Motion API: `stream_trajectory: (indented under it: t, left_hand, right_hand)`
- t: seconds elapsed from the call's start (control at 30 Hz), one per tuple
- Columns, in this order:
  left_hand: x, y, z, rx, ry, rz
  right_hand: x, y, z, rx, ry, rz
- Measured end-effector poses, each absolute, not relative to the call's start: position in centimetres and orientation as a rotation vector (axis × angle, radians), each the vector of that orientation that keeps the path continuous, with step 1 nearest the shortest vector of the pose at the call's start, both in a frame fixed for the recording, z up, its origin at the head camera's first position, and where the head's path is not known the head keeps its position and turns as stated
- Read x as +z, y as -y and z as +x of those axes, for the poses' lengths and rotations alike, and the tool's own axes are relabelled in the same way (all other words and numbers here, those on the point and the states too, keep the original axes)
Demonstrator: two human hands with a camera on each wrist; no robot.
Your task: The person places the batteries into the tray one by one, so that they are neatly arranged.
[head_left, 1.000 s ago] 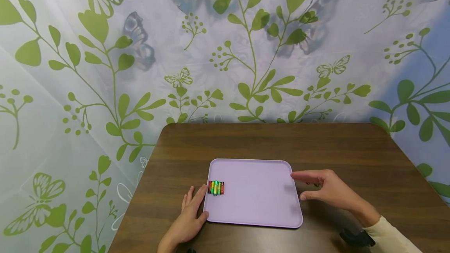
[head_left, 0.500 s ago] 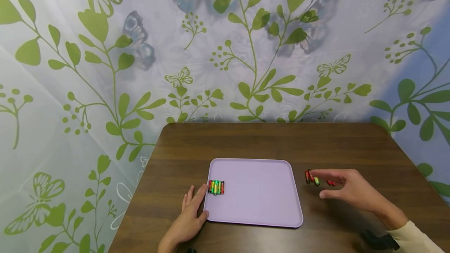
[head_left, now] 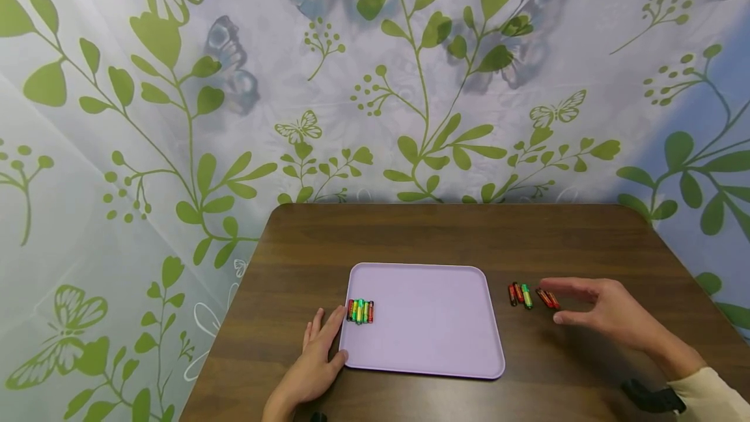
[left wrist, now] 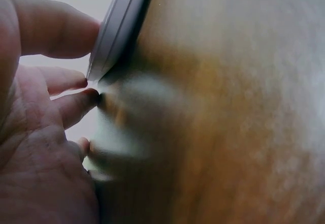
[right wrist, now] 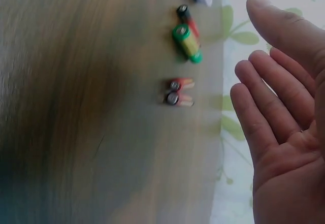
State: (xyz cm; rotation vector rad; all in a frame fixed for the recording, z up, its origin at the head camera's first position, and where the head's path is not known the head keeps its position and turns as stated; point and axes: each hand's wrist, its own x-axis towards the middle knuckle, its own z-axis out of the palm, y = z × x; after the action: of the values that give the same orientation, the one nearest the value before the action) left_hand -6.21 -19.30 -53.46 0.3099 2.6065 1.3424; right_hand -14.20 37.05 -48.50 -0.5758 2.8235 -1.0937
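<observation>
A lilac tray lies on the table, with several red, green and yellow batteries side by side at its left edge. My left hand rests against the tray's left rim, fingers fairly straight; the left wrist view shows its fingertips touching the rim. Right of the tray lie red batteries, a green-yellow battery and a further red group. My right hand hovers just right of that group, thumb and fingers apart, holding nothing. In the right wrist view the hand is beside the batteries.
The brown wooden table extends behind the tray and to both sides. A patterned cloth with green leaves and butterflies hangs behind the table. A dark band is around the right wrist.
My right hand has moved right, from the tray's right edge past the loose batteries, which now show more fully. My left hand and the batteries on the tray look unchanged.
</observation>
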Motion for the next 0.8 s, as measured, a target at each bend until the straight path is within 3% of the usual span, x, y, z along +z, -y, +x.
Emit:
stream_trajectory:
  t: [0.8]
  left_hand:
    - [-53.5, 19.1, -6.3, 1.341, -2.617, 0.305]
  right_hand:
    - [-52.5, -39.4, -16.9, -0.967, -2.949, -0.641]
